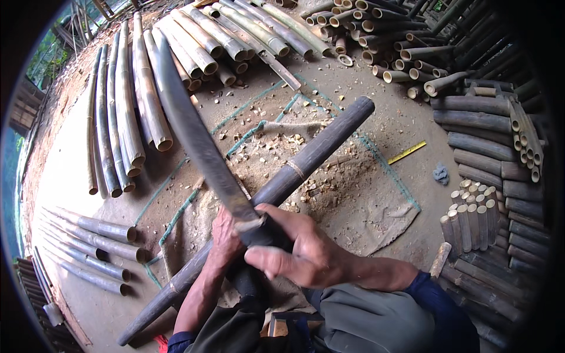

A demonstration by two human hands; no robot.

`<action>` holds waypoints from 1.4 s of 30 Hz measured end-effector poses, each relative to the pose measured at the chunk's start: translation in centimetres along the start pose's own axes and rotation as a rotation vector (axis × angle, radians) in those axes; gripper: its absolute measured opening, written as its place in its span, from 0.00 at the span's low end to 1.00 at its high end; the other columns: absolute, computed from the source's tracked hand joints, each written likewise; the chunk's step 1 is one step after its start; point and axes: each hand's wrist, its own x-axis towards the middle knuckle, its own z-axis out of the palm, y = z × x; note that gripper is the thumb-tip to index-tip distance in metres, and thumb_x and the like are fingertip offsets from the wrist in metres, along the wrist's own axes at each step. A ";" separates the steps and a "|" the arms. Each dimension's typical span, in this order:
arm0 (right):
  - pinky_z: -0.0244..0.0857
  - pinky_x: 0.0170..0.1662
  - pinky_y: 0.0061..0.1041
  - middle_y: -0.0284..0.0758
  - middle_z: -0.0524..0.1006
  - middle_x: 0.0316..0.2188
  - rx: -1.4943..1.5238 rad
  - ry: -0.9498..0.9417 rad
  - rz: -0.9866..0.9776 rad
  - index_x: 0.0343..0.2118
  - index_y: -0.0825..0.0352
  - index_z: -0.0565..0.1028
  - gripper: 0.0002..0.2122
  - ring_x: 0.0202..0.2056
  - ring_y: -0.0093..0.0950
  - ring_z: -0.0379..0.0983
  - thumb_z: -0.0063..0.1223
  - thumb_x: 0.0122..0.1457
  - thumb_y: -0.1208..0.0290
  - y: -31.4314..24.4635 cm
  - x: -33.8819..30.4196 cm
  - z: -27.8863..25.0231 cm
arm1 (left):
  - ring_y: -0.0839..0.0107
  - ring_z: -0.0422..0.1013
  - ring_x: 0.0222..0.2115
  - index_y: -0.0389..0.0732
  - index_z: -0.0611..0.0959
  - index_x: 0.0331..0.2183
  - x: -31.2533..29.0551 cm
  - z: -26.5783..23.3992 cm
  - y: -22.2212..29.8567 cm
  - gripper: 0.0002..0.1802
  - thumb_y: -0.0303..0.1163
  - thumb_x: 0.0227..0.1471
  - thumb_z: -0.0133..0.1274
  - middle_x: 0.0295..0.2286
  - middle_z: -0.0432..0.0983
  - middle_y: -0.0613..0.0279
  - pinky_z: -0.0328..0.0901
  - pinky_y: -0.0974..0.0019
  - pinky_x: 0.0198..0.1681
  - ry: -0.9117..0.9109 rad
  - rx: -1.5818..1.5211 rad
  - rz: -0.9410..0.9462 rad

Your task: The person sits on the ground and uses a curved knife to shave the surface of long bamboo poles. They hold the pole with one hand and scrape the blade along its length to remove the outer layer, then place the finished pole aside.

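Note:
A dark bamboo pole (312, 152) lies slantwise across in front of me, from lower left to upper right. My left hand (225, 238) is closed around its middle, partly hidden behind the knife. In my right hand (306, 247) is the dark handle of a long machete (197, 132), the fingers wrapped around it. Its broad, slightly curved blade points up and to the left, above the pole, and looks a little blurred. Below the pole, a brown sack cloth (388, 226) with green edging is strewn with wood chips (321, 191).
Long bamboo poles (126, 112) lie at the upper left, with more (97, 235) below. Cut tubes (376, 26) are piled at the far right. Stacked dark lengths (479, 120) line the right side. A yellow measuring strip (407, 152) and a crumpled grey rag (441, 174) lie on the floor.

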 end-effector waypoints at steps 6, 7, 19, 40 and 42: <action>0.68 0.27 0.21 0.30 0.72 0.27 0.013 0.716 -0.005 0.44 0.63 0.68 0.12 0.23 0.18 0.70 0.60 0.64 0.69 14.7 -4.1 -8.3 | 0.50 0.66 0.58 0.40 0.71 0.57 -8.3 -0.4 -8.8 0.53 0.43 0.30 0.79 0.55 0.69 0.49 0.63 0.51 0.62 -0.031 0.173 -0.112; 0.68 0.26 0.21 0.30 0.72 0.26 0.012 0.761 0.054 0.43 0.63 0.69 0.11 0.23 0.18 0.70 0.59 0.66 0.65 15.5 -5.1 -9.1 | 0.50 0.68 0.56 0.40 0.73 0.54 -9.9 0.6 -10.6 0.49 0.42 0.31 0.78 0.52 0.71 0.49 0.65 0.50 0.59 -0.005 0.206 -0.164; 0.69 0.32 0.54 0.53 0.79 0.27 -1.136 0.652 0.075 0.43 0.67 0.68 0.22 0.31 0.58 0.79 0.47 0.73 0.46 19.8 -2.6 -11.5 | 0.49 0.69 0.53 0.37 0.73 0.57 -7.6 5.3 -6.1 0.48 0.40 0.33 0.73 0.47 0.72 0.46 0.63 0.49 0.59 0.151 0.123 -0.111; 0.72 0.31 0.50 0.52 0.80 0.28 -1.076 0.753 0.077 0.43 0.69 0.69 0.21 0.30 0.54 0.81 0.51 0.72 0.50 19.7 -1.4 -15.2 | 0.44 0.79 0.41 0.37 0.77 0.39 -5.0 6.0 -6.7 0.30 0.41 0.39 0.73 0.36 0.81 0.43 0.71 0.45 0.47 0.104 0.108 -0.124; 0.70 0.29 0.48 0.50 0.80 0.27 -1.265 0.556 -0.018 0.42 0.69 0.70 0.20 0.28 0.51 0.80 0.48 0.74 0.51 20.3 -1.9 -13.9 | 0.43 0.80 0.40 0.36 0.77 0.39 -4.8 5.4 -7.4 0.31 0.42 0.37 0.73 0.35 0.82 0.41 0.72 0.45 0.47 0.030 0.062 -0.170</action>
